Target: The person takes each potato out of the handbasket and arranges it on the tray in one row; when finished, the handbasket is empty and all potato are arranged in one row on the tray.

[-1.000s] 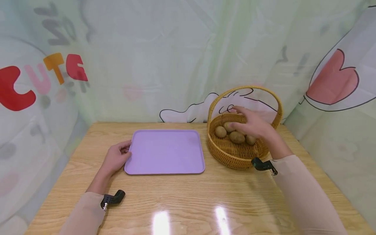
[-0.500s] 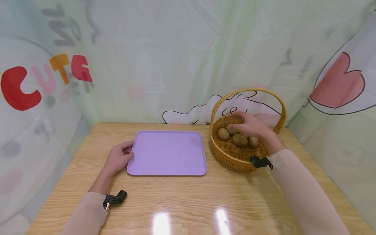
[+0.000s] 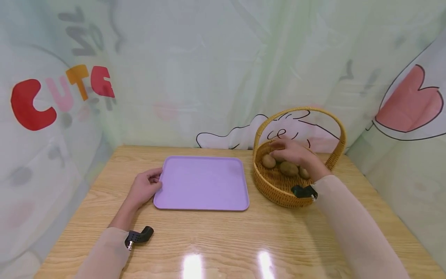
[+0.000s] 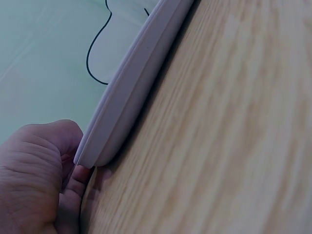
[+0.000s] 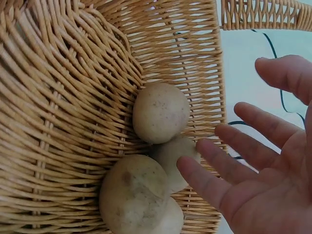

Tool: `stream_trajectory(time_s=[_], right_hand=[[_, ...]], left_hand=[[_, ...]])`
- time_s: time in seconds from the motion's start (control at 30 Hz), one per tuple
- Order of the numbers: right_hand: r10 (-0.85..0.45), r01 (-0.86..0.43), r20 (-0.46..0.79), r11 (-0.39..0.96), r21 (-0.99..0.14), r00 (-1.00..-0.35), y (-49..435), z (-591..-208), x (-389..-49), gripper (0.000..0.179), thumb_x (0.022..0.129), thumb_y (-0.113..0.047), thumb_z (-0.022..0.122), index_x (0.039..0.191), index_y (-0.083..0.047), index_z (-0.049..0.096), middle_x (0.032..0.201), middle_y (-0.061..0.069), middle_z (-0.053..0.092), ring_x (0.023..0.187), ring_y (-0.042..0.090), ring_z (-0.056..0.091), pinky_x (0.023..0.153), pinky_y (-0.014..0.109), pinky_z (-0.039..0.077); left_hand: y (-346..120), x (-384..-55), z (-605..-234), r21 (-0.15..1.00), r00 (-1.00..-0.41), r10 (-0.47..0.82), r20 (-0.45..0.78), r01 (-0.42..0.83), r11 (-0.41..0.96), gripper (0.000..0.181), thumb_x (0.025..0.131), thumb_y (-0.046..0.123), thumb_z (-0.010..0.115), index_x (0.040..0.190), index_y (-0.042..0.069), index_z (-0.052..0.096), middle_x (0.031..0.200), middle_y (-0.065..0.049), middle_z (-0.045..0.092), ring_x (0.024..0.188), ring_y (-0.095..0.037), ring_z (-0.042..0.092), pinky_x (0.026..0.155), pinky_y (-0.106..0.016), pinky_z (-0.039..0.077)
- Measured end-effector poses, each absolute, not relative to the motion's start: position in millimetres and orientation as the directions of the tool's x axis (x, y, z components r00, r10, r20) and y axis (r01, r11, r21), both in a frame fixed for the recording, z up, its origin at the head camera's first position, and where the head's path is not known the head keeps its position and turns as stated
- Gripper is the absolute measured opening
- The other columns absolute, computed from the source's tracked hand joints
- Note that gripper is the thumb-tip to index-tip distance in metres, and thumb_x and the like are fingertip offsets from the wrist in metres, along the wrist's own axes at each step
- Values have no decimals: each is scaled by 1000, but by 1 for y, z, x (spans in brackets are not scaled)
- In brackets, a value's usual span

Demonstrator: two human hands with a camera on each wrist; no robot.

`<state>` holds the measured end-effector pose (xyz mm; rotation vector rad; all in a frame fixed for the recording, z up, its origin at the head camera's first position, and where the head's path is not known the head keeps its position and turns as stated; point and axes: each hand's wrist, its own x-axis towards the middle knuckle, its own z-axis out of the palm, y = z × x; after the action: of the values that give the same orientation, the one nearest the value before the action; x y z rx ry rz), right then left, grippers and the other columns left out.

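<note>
A purple tray lies flat on the wooden table. At its left edge my left hand pinches the rim, thumb above and fingers tucked below, as the left wrist view shows with the tray's side wall. To the right stands a wicker basket holding several brown potatoes. My right hand reaches in under the basket's handle and hovers over the rear potatoes, partly covering them. In the right wrist view its fingers are spread apart beside a round potato, holding nothing.
The basket's tall arched handle rises over my right hand. A printed curtain hangs right behind the table and along both sides. A black wrist camera sits on my left sleeve, another near the basket's front rim.
My right hand has come down from above the basket to the rear potatoes, its fingers bending downward. The left hand stays at the tray's edge. The head view has shifted slightly.
</note>
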<state>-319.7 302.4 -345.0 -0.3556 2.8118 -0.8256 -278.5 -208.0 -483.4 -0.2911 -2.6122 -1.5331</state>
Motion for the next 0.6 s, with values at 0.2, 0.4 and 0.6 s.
stream_trajectory(time_s=[0.2,0.4,0.6], right_hand=[[-314,-163,-149,777,-608,-938,302,-354,-330,50,94,-30,59,136,-3,53,153,21,21,134,38,32,107,53,29],[-352,-129,-210,733,-668,-912,300,-360,-338,47,93,-18,58,136,1,52,138,21,50,126,34,44,104,50,34],[-382,-103,-253,704,-703,-889,300,-367,-344,46,91,-8,57,135,4,51,137,22,50,120,33,48,96,49,45]], left_hand=[[-208,-279,-482,857,-975,115,189,221,466,47,84,-2,64,130,-6,57,110,-16,62,92,-24,53,71,-18,47],[-208,-280,-484,858,-975,114,191,222,464,47,83,-3,64,129,-5,58,110,-15,63,91,-23,54,71,-18,47],[-207,-280,-484,855,-975,107,194,222,469,46,82,-2,65,128,-5,59,108,-15,63,91,-22,54,70,-18,47]])
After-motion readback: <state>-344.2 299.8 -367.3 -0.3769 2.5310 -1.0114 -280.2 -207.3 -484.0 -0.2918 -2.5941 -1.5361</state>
